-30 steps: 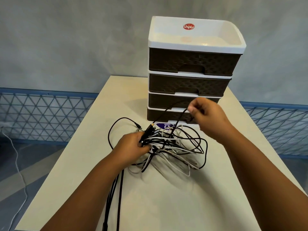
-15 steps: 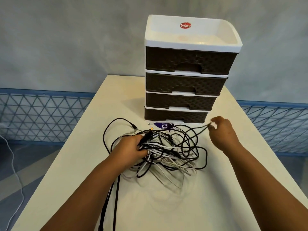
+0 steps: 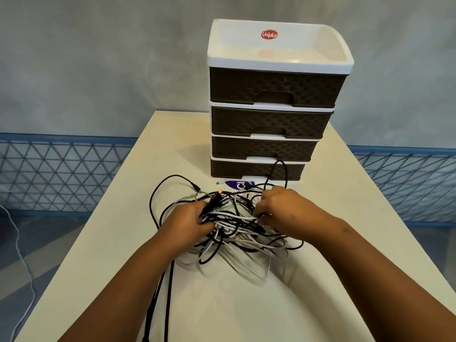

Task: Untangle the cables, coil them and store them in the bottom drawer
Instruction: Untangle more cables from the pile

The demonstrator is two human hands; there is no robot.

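Note:
A tangle of black and white cables (image 3: 237, 233) lies on the cream table (image 3: 222, 304) in front of a drawer unit (image 3: 271, 119). My left hand (image 3: 187, 218) grips the left side of the tangle, with a black plug sticking up past its fingers. My right hand (image 3: 278, 208) pinches cables at the right side of the tangle. One black loop (image 3: 278, 169) arcs up in front of the shut bottom drawer (image 3: 254, 170). Two black cables (image 3: 162, 299) run off the table's near edge.
The drawer unit has several dark woven drawers, all shut, and a white top tray (image 3: 278, 45). A purple label (image 3: 240, 185) lies at its base. Blue mesh fencing (image 3: 61, 174) runs behind the table, and a white cord (image 3: 22, 262) lies on the floor at left.
My right hand dropped from in front of the drawers, swung out right with a black cable, then came back to the tangle. My left hand kept its grip on the bundle.

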